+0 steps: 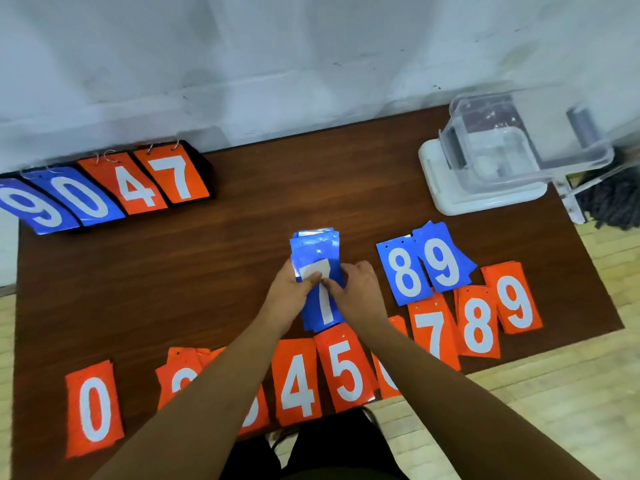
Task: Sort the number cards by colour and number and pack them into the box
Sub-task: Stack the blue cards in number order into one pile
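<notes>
Orange cards [298, 382] in a row along the near edge of the table [166, 271]. Just beyond, left hand [292, 289] and right hand [358, 289] together, both pinching the blue stack [315, 249] — 7 on top. Clear box [498, 157] at far right corner. Risk: glossy, fanned stack slipping — order lost.

In the near row, the second orange card [176, 375] and third orange card [254, 415] from the left are largely hidden by the left forearm [207, 393], so their digits cannot be fully read. The seventh orange card [388, 379] is mostly covered by the right forearm [433, 375]. In the blue stack [313, 247], only the top card can be read. The flip-board's blue 9 [31, 209] is cut by the left edge. The clear box [502, 147], far right, is blurred. The mop [613, 206] is cut by the right edge.
</notes>
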`<state>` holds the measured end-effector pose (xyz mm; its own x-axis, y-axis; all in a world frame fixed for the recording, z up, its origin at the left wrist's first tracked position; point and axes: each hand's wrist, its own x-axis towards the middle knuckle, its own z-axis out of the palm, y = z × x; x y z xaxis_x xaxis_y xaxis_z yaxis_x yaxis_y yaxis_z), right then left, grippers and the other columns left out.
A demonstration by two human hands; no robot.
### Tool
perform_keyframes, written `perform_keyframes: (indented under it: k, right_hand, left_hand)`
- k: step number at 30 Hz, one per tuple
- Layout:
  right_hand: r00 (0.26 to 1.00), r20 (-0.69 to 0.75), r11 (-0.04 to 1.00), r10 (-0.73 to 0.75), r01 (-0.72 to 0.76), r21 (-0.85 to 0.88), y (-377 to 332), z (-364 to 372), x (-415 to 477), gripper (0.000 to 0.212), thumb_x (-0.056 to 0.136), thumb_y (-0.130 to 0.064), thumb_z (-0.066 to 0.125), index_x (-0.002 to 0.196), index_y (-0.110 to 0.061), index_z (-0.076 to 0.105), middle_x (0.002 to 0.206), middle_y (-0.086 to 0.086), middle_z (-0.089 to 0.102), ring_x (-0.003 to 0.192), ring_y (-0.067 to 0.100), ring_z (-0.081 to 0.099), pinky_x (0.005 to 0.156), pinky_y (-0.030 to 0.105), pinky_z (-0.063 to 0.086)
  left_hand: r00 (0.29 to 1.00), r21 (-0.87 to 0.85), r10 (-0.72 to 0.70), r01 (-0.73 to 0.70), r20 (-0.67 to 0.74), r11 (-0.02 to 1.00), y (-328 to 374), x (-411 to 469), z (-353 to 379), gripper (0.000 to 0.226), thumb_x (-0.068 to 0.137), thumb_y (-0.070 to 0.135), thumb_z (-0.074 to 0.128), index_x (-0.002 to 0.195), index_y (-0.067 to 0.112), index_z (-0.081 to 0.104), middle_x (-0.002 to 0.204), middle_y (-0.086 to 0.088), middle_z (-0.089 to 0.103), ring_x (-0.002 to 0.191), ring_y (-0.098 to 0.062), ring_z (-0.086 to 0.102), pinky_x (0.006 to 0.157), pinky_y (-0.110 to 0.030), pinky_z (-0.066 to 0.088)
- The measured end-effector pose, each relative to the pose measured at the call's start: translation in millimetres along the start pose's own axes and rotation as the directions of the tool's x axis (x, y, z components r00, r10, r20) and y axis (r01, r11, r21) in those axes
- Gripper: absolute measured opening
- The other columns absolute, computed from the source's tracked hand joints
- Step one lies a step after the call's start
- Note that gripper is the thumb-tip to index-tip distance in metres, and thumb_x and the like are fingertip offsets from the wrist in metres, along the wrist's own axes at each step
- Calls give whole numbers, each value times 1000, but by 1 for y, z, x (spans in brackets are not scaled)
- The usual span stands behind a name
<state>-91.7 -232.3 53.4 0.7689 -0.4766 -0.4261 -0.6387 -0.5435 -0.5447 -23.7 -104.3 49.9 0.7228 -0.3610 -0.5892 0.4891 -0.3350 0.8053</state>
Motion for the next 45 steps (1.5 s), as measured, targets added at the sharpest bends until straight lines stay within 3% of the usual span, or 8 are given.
perform_keyframes:
  k: [7, 13, 18, 25, 28, 33, 39, 45]
  right_hand:
    - [976, -117, 930, 181, -209, -303, 74, -26, 19, 58, 100, -39, 43, 145, -4, 37, 153, 18, 31, 142, 33, 27, 115, 42, 30]
    - [998, -8, 889, -58, 48, -456, 63, -1, 9, 49, 95, -44, 52, 130, -10, 53, 142, 13, 40, 134, 29, 37, 110, 40, 36]
    - [994, -67, 841, 82, -105, -531, 57, -9, 28, 81, 82, -49, 69, 144, -14, 30, 144, 18, 34, 134, 34, 34, 110, 44, 34]
    - [973, 7, 930, 230, -218, -297, 55, -11, 52, 47, 84, -26, 71, 125, -12, 51, 131, 15, 48, 125, 32, 43, 103, 42, 37]
    - [984, 69, 980, 166, -172, 100, 55, -21, 56, 29, 92, -22, 65, 116, -7, 58, 116, 11, 60, 110, 27, 59, 87, 34, 50]
    - [971, 211, 782, 111, -216, 585, 36, -49, 42, 34, 86, -21, 73, 117, -13, 60, 107, -1, 68, 89, 9, 67, 69, 22, 57]
    - [987, 155, 956, 33, -77, 283, 31, -38, 32, 36, 87, -32, 71, 115, -16, 57, 112, 0, 65, 97, 11, 63, 67, 14, 50]
    - [981, -91, 982, 174, -166, 91, 66, -70, 52, 44, 89, -36, 67, 124, -13, 56, 121, 6, 52, 104, 20, 57, 78, 24, 46]
  left_hand:
    - [992, -63, -93, 87, -89, 994, -2, 7, 5, 38, 92, 17, 67, 128, 18, 56, 119, -1, 69, 103, -18, 68, 90, -44, 57]
    - [977, -139, -159, 140, -141, 980, -17, 8, -9, 37, 91, 16, 67, 127, 17, 58, 118, -2, 70, 104, -22, 69, 91, -48, 56]
    - [966, -124, -166, 144, -197, 982, -26, 8, -17, 32, 91, 17, 67, 122, 19, 57, 120, -5, 67, 104, -23, 67, 91, -49, 55]
    - [963, -155, -181, 151, -202, 976, -28, 4, -15, 33, 91, 20, 67, 122, 20, 56, 118, -4, 68, 105, -25, 67, 92, -51, 54]
    - [960, -156, -172, 139, -222, 978, -21, 8, -11, 35, 93, 15, 64, 126, 17, 54, 120, -5, 66, 103, -23, 66, 90, -45, 55]
    - [972, -123, -147, 125, -184, 984, -8, 19, -4, 36, 94, 12, 62, 129, 19, 56, 119, -2, 68, 105, -24, 67, 91, -47, 55]
    - [990, -197, -122, 134, 72, 971, 13, 21, 28, 30, 94, 23, 63, 124, 19, 59, 113, -2, 73, 100, -24, 71, 85, -46, 58]
    - [992, -165, -122, 126, 34, 978, 12, 34, 51, 29, 92, 19, 66, 120, 20, 61, 112, -2, 73, 101, -23, 71, 88, -46, 57]
